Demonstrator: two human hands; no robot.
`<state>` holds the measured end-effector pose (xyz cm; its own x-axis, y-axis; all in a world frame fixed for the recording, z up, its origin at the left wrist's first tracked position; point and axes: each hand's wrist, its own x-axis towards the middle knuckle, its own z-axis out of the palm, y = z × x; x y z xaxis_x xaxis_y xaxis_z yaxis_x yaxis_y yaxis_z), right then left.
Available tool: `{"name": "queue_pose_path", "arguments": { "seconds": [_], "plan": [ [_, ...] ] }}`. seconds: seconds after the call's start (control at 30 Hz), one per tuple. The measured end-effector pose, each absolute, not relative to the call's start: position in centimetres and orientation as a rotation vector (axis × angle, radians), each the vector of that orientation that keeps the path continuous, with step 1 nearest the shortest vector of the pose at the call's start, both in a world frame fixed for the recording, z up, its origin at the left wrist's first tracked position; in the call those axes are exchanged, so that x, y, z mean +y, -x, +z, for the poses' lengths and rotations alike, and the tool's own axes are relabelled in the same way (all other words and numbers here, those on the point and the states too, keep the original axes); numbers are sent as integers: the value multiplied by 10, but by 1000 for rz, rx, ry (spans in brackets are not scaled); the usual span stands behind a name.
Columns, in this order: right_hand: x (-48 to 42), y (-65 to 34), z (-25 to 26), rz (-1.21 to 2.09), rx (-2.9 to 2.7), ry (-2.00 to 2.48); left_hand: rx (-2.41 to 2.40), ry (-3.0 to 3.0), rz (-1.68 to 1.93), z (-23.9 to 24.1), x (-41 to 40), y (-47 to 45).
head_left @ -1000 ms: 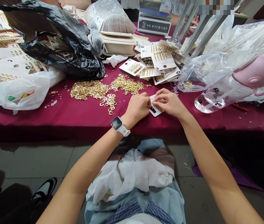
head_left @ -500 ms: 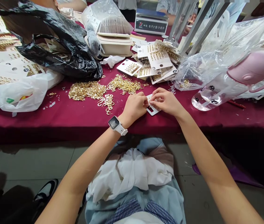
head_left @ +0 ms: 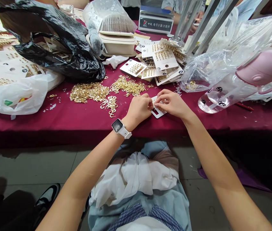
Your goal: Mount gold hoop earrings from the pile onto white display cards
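Observation:
A white earring card [head_left: 159,113] with a slot in its near end lies on the dark red tablecloth between my hands. My left hand [head_left: 139,108] is closed at the card's left edge, its fingertips curled down over it. From the right, the fingers of my right hand [head_left: 173,103] pinch together above the card; whatever is between the tips is too small to make out. Left of my left hand lies a small group of gold hoops [head_left: 111,106]. Behind it are a larger heap of gold hoops [head_left: 129,86] and a pile of tiny gold pieces [head_left: 89,92].
Filled earring cards [head_left: 164,59] lie stacked beyond my hands. A black plastic bag [head_left: 61,41] and a white bag [head_left: 20,96] stand left. At right are a pink-lidded bottle [head_left: 246,81] and clear plastic bags [head_left: 205,70]. A scale [head_left: 156,21] stands behind; people sit opposite.
Both hands stay at the card in nearly the same pose. The view has shifted very slightly; nothing visibly picked up or let go.

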<state>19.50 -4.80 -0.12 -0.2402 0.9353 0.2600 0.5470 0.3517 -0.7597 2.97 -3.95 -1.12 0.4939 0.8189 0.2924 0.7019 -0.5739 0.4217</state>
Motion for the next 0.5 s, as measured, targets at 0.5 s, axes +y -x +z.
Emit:
{"name": "queue_pose_path", "arguments": {
  "seconds": [0.5],
  "plan": [
    [-37,-196,26,404,-2408,1383,1322,-2524,616,-8,-42,-28]
  ]
}}
